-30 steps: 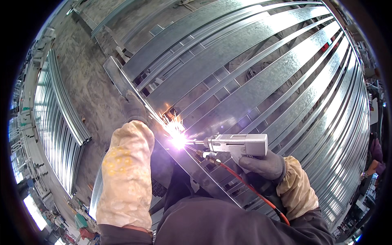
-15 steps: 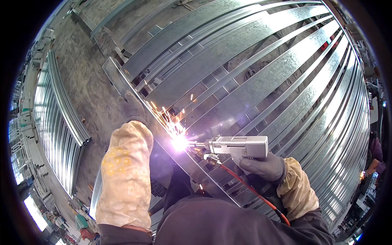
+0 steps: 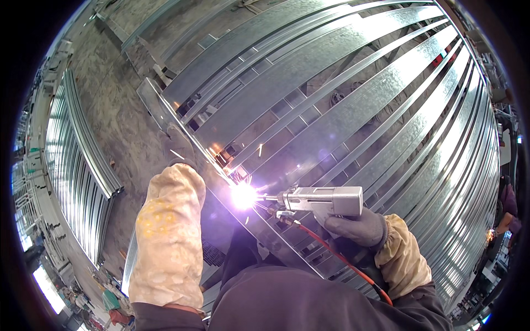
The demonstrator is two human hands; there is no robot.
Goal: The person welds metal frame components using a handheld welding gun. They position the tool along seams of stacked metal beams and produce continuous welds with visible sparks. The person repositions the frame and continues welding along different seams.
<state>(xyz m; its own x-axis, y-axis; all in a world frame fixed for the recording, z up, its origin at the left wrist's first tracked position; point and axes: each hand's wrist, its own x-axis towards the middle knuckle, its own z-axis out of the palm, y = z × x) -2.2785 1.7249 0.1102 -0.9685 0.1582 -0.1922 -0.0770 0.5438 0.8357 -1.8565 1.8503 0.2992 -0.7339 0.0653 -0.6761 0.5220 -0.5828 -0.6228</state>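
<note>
Tool: a boxy grey metal welding gun (image 3: 323,199), held level, its thin nozzle pointing toward the person's left at a white-violet arc glare (image 3: 243,196) with a few sparks flying off.
Right hand: the right hand (image 3: 356,227) in a grey knit glove is closed tight around the gun's underside grip, below the body; a tan leather sleeve covers the forearm.
Left hand: the left hand (image 3: 181,144) in a grey glove lies flat on the long galvanised steel edge rail (image 3: 157,107), fingers spread rather than curled round anything; I judge it is pressing down, holding nothing.
Hose: a thin orange-red hose (image 3: 337,256) runs from the gun's rear past the right wrist.
Work: a wide frame of shiny galvanised steel slats (image 3: 353,110), lying flat, the arc right at the joint of slat and rail.
Handling: the gun looks rigid and fairly hefty (best held by its lower grip, clear of the nozzle); the slats seem stiff, sharp-edged, slick, and likely hot near the joint.
Beyond: another stack of galvanised steel channels (image 3: 77,165) on the concrete floor, well apart.
</note>
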